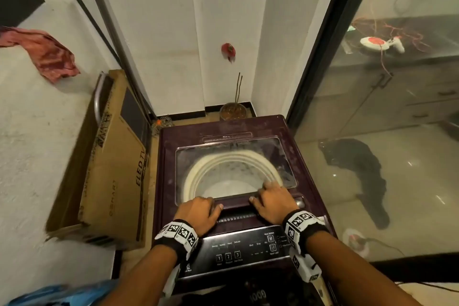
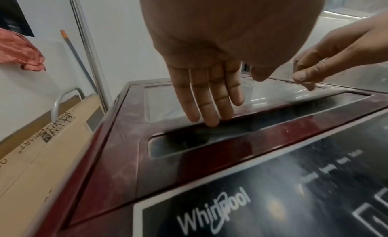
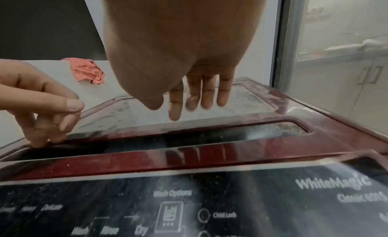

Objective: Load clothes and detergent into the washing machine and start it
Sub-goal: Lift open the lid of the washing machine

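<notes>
The left hand's fingers [image 2: 206, 98] are straight and close together, pointing down, and their tips touch the front edge of the lid [image 1: 236, 161], right where the dark handle slot [image 2: 231, 131] begins. They hold nothing. The left hand [image 1: 198, 213] lies flat, palm down, with its wrist above the control panel [image 1: 238, 253].

The lid is shut on top of the washer [image 1: 169, 181], which stands in the corner in front of the person. Through the clear window you can see the white ring of the tub [image 1: 231, 171]. I think the lid is stiff and hard, with a smooth window that may be slippery and looks dusty. It is wide, so it may feel a bit heavy to lift. The best place to hold it looks like the slot at the front, with the fingertips hooked under the edge. No clothes or soap are in the hands.

The right hand [image 1: 273, 204] is also palm down, just to the right of the left one. Its fingers [image 3: 206, 93] are straight and a little spread, and they reach over the front edge onto the window. They grip nothing. Both arms reach forward side by side, each with a checked band at the wrist.
</notes>
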`<act>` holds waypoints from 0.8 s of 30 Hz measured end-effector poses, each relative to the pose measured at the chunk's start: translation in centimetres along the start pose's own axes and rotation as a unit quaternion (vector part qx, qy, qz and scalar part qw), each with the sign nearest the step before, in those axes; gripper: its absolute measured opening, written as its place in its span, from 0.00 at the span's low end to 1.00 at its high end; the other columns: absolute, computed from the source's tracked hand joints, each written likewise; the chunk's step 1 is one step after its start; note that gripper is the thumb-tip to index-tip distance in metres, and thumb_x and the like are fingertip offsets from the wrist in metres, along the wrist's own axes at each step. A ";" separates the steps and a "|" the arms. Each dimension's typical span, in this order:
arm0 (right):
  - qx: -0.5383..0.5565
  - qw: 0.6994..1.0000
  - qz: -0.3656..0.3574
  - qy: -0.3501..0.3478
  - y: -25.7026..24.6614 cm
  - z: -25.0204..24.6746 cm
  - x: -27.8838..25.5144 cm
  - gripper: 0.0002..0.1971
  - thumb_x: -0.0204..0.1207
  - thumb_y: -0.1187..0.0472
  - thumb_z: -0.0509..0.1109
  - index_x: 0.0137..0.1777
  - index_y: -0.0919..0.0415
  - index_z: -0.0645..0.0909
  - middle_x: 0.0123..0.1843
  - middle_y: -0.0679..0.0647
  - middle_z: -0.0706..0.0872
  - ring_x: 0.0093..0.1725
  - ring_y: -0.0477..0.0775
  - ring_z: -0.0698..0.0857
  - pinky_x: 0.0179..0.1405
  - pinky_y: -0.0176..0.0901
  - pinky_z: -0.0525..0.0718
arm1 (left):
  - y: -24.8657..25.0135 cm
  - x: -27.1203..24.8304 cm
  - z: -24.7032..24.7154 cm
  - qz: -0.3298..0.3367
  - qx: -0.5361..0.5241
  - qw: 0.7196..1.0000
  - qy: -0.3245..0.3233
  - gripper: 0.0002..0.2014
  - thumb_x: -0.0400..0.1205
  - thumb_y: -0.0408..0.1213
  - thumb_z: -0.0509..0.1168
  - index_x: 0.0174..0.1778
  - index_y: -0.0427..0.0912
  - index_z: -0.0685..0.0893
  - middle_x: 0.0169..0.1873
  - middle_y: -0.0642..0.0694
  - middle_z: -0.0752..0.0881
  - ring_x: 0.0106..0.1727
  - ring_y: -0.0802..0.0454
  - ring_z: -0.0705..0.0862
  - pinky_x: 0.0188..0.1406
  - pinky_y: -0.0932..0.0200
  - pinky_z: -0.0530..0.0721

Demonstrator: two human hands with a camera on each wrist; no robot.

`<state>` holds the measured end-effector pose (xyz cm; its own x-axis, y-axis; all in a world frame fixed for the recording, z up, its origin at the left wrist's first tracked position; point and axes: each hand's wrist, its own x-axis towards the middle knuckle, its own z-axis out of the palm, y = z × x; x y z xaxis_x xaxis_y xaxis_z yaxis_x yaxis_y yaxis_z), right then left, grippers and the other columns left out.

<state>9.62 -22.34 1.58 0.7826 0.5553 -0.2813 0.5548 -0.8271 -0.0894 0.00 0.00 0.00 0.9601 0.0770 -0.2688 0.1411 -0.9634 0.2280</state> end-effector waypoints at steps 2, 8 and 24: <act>0.009 0.999 0.004 -0.049 -0.1 0.4 -0.3 0.29 0.88 0.41 0.52 0.51 0.65 0.86 0.56 0.66 0.88 0.58 0.67 0.86 0.60 0.53 0.80 | -0.1 -0.2 0.7 -0.006 -0.023 0.999 -0.032 0.23 0.84 0.62 0.52 0.41 0.47 0.81 0.42 0.45 0.89 0.45 0.42 0.88 0.43 0.52 0.83; 0.039 0.993 -0.001 -0.112 0.4 2.2 -0.9 0.26 0.87 0.40 0.53 0.53 0.60 0.84 0.58 0.64 0.89 0.59 0.68 0.87 0.59 0.55 0.83 | -0.5 -0.4 1.5 -0.024 -0.072 0.991 -0.110 0.18 0.84 0.58 0.58 0.50 0.49 0.86 0.45 0.43 0.90 0.50 0.41 0.88 0.48 0.54 0.84; 0.033 0.984 -0.052 0.166 1.2 -4.5 -3.6 0.23 0.88 0.37 0.49 0.56 0.49 0.79 0.54 0.48 0.77 0.56 0.52 0.76 0.62 0.53 0.76 | 2.2 -1.5 -6.6 -0.007 -0.016 0.997 0.077 0.36 0.62 0.83 0.61 0.48 0.56 0.72 0.44 0.56 0.87 0.44 0.52 0.88 0.41 0.56 0.85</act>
<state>8.75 -24.95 6.77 0.7782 0.6253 0.0586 0.6253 -0.7626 -0.1654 0.50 -0.54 7.06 0.9834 0.1303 -0.1265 0.1592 -0.9537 0.2553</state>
